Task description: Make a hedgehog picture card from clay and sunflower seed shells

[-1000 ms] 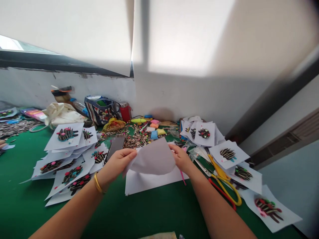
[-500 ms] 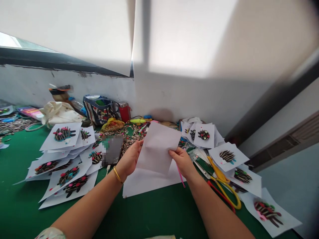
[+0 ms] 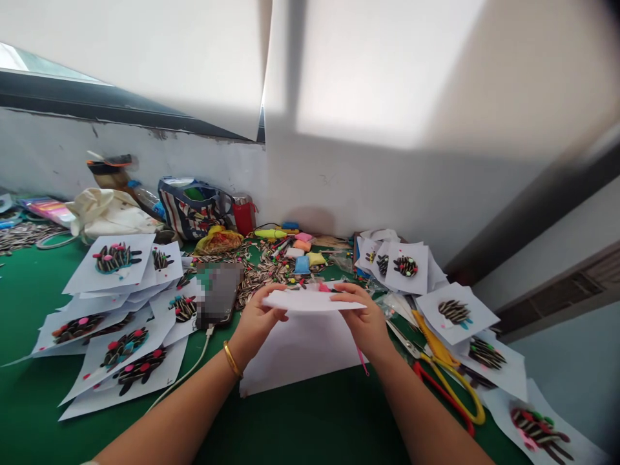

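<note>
A small piece of white paper (image 3: 312, 301) is held level between both hands and shows almost edge-on. My left hand (image 3: 258, 323) pinches its left end, with the thumb underneath. At the right end, my right hand (image 3: 364, 323) is closed on the same paper with its fingers over the top. A thin pink stick (image 3: 363, 361) sticks out below my right hand; its upper part is hidden. Under both hands, a larger white sheet (image 3: 300, 355) lies on the green table (image 3: 290, 426).
Cards with seed hedgehog pictures (image 3: 116, 258) are piled at left, more cards (image 3: 455, 313) at right. Scissors (image 3: 450, 381) lie by my right forearm. A phone (image 3: 225, 294) on a cable, scattered striped seeds (image 3: 259, 274), clay blocks (image 3: 301, 265) and a red flask (image 3: 243, 216) stand behind.
The small paper has tipped from facing me to nearly flat and come lower. My left hand has closed on its edge, and the coloured clay blocks behind now show.
</note>
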`<move>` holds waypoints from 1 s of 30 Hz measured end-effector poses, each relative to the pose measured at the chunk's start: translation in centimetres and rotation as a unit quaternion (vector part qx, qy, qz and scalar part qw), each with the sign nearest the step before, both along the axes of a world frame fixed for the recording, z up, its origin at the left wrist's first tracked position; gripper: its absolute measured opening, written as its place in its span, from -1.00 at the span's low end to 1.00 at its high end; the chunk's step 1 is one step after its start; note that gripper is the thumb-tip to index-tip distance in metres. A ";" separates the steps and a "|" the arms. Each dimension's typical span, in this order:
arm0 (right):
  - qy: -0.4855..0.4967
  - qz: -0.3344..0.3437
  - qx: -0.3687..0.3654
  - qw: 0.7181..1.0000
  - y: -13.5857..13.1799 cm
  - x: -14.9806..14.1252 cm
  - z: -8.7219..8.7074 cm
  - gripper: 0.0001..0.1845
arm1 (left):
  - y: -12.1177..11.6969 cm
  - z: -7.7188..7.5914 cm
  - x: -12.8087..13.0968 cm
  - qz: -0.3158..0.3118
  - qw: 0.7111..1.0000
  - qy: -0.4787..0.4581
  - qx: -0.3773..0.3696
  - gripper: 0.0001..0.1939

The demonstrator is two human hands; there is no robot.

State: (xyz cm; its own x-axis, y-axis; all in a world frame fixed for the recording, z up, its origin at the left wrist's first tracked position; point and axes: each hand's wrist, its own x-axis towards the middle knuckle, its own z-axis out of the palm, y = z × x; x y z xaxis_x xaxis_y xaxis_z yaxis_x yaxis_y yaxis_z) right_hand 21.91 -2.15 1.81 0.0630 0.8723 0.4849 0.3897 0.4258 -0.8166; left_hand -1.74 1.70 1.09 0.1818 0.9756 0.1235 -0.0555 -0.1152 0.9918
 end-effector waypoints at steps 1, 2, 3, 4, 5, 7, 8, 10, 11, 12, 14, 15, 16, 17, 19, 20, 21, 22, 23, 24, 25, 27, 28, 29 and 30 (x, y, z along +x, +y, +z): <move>-0.005 0.005 -0.002 1.000 0.0 0.0 0.0 -0.80 | 0.0 -0.1 0.0 -0.001 1.000 -0.019 0.000 -0.65; -0.009 0.008 -0.005 1.000 0.0 -0.1 -0.1 -0.81 | 0.1 -0.3 -0.1 -0.002 0.999 -0.034 -0.002 -0.64; -0.012 0.013 -0.011 1.000 0.0 -0.1 -0.1 -0.80 | 0.2 -0.5 -0.2 -0.003 0.999 -0.044 -0.007 -0.66; -0.014 0.018 -0.017 1.000 0.0 -0.1 -0.1 -0.79 | 0.3 -0.7 -0.2 0.000 0.999 -0.051 -0.014 -0.68; -0.014 0.021 -0.023 0.999 0.0 -0.1 -0.1 -0.79 | 0.4 -0.9 -0.2 0.005 0.998 -0.053 -0.020 -0.68; -0.010 0.020 -0.031 0.999 0.0 -0.3 -0.2 -0.78 | 0.5 -1.3 -0.1 0.026 0.998 -0.054 -0.026 -0.67; -0.005 0.014 -0.033 0.999 0.1 -0.4 -0.3 -0.78 | 0.5 -1.4 0.0 0.037 0.997 -0.066 -0.026 -0.68; 0.010 -0.007 -0.032 0.999 0.1 -0.8 -0.5 -0.81 | 0.5 -1.4 0.3 0.047 0.992 -0.117 -0.033 -0.66; 0.020 -0.013 -0.030 0.999 0.1 -1.1 -0.7 -0.83 | 0.4 -1.4 0.5 0.043 0.987 -0.150 -0.042 -0.57; 0.029 -0.014 -0.027 0.999 0.1 -1.3 -0.8 -0.84 | 0.4 -1.3 0.6 0.027 0.983 -0.173 -0.059 -0.46; 0.054 -0.003 -0.024 0.998 0.2 -1.6 -1.2 -0.83 | 0.4 -1.2 0.7 -0.010 0.978 -0.186 -0.091 -0.40; 0.076 0.007 -0.026 0.997 0.2 -1.8 -1.3 -0.78 | 0.4 -1.2 0.7 -0.021 0.979 -0.179 -0.099 -0.44; 0.104 0.019 -0.034 0.994 0.2 -1.8 -1.4 -0.70 | 0.4 -1.2 0.7 -0.025 0.980 -0.169 -0.100 -0.51; 0.136 0.031 -0.047 0.989 0.2 -1.8 -1.5 -0.59 | 0.4 -1.3 0.6 -0.024 0.982 -0.159 -0.095 -0.57; 0.194 0.052 -0.078 0.976 0.3 -1.5 -1.6 -0.33 | 0.4 -1.5 0.6 -0.018 0.987 -0.141 -0.080 -0.64; 0.213 0.061 -0.093 0.971 0.4 -1.4 -1.6 -0.23 | 0.4 -1.6 0.6 -0.021 0.988 -0.132 -0.075 -0.65; 0.225 0.067 -0.110 0.966 0.4 -1.2 -1.5 -0.18 | 0.3 -1.6 0.6 -0.026 0.989 -0.122 -0.074 -0.65; 0.236 0.073 -0.128 0.960 0.5 -1.0 -1.6 -0.19 | 0.2 -1.6 0.6 -0.032 0.991 -0.110 -0.074 -0.66; 0.247 0.076 -0.149 0.954 0.6 -0.9 -1.6 -0.25 | 0.1 -1.6 0.7 -0.037 0.992 -0.096 -0.075 -0.66; 0.257 0.078 -0.172 0.948 0.7 -0.9 -1.6 -0.35 | 0.0 -1.5 0.8 -0.042 0.993 -0.084 -0.075 -0.66; 0.267 0.073 -0.191 0.942 0.8 -0.8 -1.7 -0.45 | -0.1 -1.5 0.9 -0.044 0.993 -0.073 -0.075 -0.65; 0.282 0.051 -0.209 0.935 0.8 -0.9 -1.9 -0.58 | -0.4 -1.4 1.0 -0.049 0.994 -0.064 -0.076 -0.63; 0.285 0.038 -0.211 0.934 0.8 -0.9 -2.0 -0.61 | -0.5 -1.4 1.0 -0.050 0.994 -0.063 -0.079 -0.62; 0.286 0.028 -0.212 0.934 0.8 -1.0 -2.1 -0.62 | -0.5 -1.3 1.0 -0.049 0.993 -0.062 -0.084 -0.60; 0.284 0.023 -0.215 0.934 0.7 -1.0 -2.1 -0.63 | -0.6 -1.3 1.1 -0.046 0.993 -0.058 -0.091 -0.59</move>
State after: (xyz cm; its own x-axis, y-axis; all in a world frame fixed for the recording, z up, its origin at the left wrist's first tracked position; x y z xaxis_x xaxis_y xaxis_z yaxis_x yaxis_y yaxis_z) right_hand 20.86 -1.44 -0.28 0.1619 0.9867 -0.0113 -0.1699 0.0166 -0.9853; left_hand -0.69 1.08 -0.21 0.2664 0.9635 -0.0279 -0.1727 0.0762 0.9820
